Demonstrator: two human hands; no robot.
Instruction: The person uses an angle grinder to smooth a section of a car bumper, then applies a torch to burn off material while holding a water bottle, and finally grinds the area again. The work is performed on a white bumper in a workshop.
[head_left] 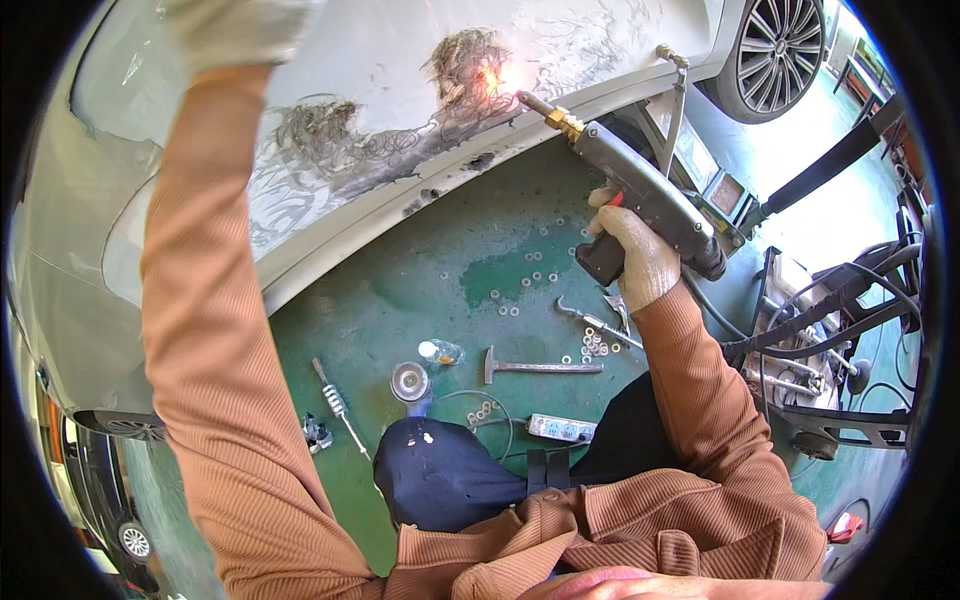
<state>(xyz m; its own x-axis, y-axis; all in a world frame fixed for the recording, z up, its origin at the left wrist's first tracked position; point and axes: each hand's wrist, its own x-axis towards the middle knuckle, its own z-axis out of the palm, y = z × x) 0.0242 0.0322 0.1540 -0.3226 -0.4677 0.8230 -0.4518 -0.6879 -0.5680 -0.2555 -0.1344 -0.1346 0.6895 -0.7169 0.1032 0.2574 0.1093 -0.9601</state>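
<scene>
Gripping a black weld gun (650, 200) by its pistol handle, the right hand (632, 255) has its fingers clamped round the grip, with the brass tip pressed to the car panel (400, 60) where a spark (497, 78) glows. The gun looks heavy and stiff, nose-weighted, with a thick cable dragging from its rear, so the handle is likely the only safe hold; the tip is probably hot. The left hand (235, 25), gloved, rests high against the panel, but the picture's rim cuts it off and I cannot tell how its fingers lie. On the green floor (440, 260) lie a hammer (540, 367), scattered washers (595, 343) and a hooked puller (595, 320). The machine (820, 370) on the right is a tangle, hard to make out.
</scene>
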